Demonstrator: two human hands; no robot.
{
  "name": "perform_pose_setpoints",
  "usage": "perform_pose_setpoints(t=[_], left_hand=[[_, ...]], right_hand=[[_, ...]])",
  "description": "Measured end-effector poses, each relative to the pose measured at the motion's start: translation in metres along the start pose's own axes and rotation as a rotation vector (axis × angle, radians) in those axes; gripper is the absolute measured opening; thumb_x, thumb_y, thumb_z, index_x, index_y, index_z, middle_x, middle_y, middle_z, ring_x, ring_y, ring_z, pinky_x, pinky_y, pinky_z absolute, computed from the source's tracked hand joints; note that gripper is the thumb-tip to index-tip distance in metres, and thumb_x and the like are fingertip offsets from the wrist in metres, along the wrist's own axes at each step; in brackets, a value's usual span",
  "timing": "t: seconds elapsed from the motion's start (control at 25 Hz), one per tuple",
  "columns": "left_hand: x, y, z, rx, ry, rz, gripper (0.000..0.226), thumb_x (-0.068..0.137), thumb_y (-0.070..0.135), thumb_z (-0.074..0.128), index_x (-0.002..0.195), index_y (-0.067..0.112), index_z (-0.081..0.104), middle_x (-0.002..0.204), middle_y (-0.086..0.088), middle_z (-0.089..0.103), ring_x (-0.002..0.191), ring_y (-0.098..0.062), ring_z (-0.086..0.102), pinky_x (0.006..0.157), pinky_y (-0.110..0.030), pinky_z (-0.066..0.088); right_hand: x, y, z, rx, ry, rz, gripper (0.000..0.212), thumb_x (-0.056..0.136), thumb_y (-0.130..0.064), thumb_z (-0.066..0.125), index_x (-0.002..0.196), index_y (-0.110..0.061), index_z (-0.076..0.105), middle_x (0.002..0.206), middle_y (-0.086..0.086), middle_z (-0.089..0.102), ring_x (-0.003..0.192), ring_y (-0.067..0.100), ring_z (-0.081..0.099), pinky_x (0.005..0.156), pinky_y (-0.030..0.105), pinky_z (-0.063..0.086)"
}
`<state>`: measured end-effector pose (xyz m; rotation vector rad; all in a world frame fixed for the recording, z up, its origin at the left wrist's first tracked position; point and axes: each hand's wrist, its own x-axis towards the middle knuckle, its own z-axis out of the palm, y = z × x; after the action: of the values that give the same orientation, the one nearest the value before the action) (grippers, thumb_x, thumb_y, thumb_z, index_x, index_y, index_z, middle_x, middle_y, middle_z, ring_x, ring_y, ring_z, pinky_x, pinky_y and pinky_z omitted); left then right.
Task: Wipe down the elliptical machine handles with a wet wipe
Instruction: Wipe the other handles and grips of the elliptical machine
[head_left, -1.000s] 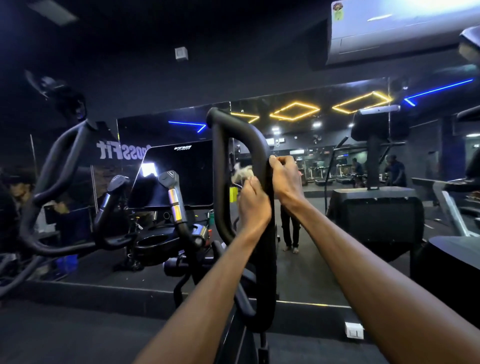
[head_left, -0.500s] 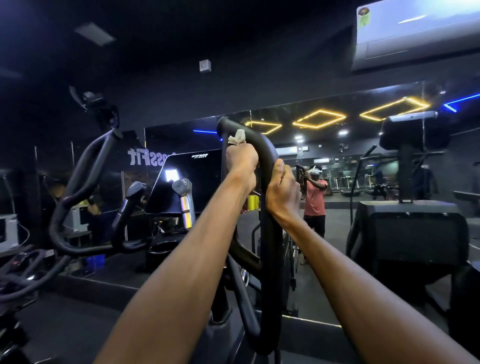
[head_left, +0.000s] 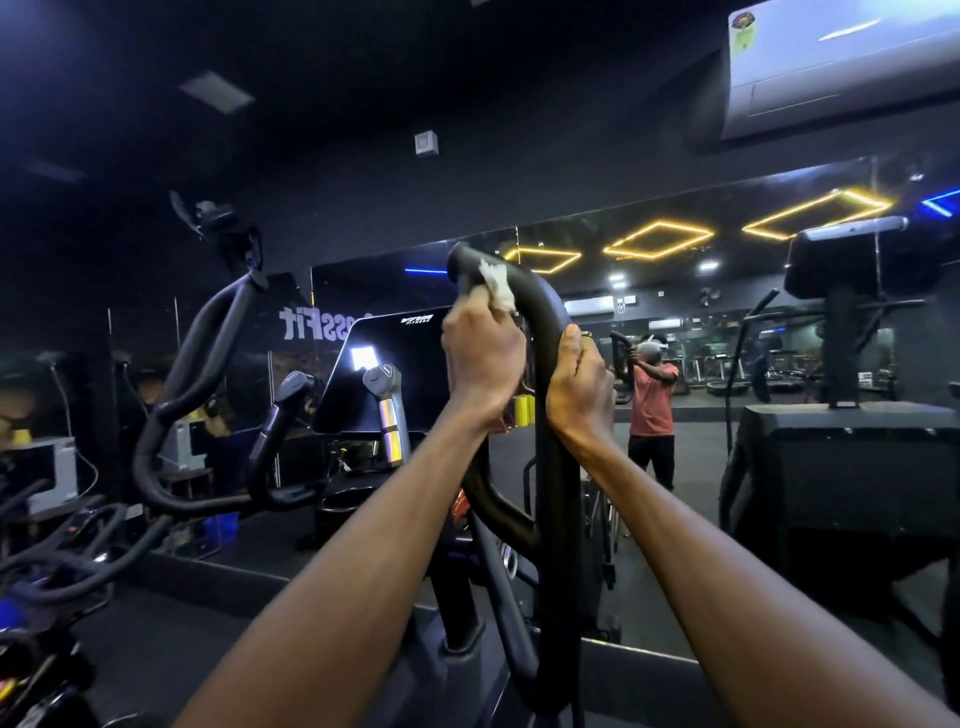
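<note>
Atop right handle (head_left: 540, 312) bend: left hand (head_left: 483, 358) clamps wet wipe (head_left: 496, 288).
Right hand (head_left: 579, 387) grips upright; unwiped tube runs down, nearer it.

I could not see most of the wet wipe (head_left: 497, 287): only a crumpled white corner showed above my left hand (head_left: 483, 358), the rest was buried in the grip. My right hand (head_left: 579, 387) covered the handle (head_left: 545, 322) where it wrapped the bar, and its fingertips were out of sight behind it. The lower end of that handle ran behind my forearms and off the bottom edge. The air conditioner (head_left: 841, 62) was cut by the top right corner. The lettering on the console screen (head_left: 384, 374) was too small to read.
</note>
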<state>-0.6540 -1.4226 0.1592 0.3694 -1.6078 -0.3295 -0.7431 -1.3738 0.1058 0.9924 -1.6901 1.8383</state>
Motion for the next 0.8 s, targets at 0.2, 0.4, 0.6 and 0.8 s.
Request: perform_pose_setpoints(t=[0.2,0.4,0.6,0.8], left_hand=[[0.022,-0.015,0.016,0.170,0.076,0.109,0.034,0.095,0.002,0.043,0.122,0.006,0.065,0.110,-0.016,0.057,0.100,-0.031,0.050,0.079,-0.029,0.041],[-0.009,-0.024,0.027,0.119,0.081,0.329,0.028,0.090,0.002,0.049,0.111,0.000,0.068,0.085,-0.014,0.058,0.081,-0.028,0.050,0.072,-0.026,0.037],[-0.037,-0.025,0.022,0.093,0.022,0.392,0.042,0.092,0.015,0.032,0.111,0.000,0.067,0.082,-0.012,0.056,0.077,-0.022,0.048,0.068,-0.031,0.043],[-0.067,-0.027,0.017,0.139,-0.051,0.377,0.030,0.086,0.012,0.042,0.106,0.002,0.063,0.086,-0.013,0.056,0.082,-0.025,0.049,0.076,-0.039,0.046]], right_hand=[[-0.004,-0.001,0.000,-0.037,-0.007,-0.007,0.054,0.104,-0.054,0.018,0.107,-0.016,0.057,0.069,-0.001,0.056,0.069,0.024,0.060,0.065,0.043,0.049],[-0.002,0.001,0.001,-0.002,-0.009,0.009,0.059,0.103,-0.057,0.016,0.111,-0.016,0.057,0.082,0.008,0.064,0.081,0.034,0.064,0.073,0.051,0.052],[-0.001,0.005,-0.002,0.107,-0.065,0.005,0.045,0.106,-0.047,0.023,0.110,-0.019,0.059,0.085,-0.002,0.062,0.081,0.022,0.062,0.077,0.050,0.053],[0.002,0.008,-0.014,0.207,-0.177,0.057,0.041,0.108,-0.039,0.030,0.089,-0.019,0.061,0.085,0.008,0.065,0.078,0.016,0.059,0.079,0.045,0.049]])
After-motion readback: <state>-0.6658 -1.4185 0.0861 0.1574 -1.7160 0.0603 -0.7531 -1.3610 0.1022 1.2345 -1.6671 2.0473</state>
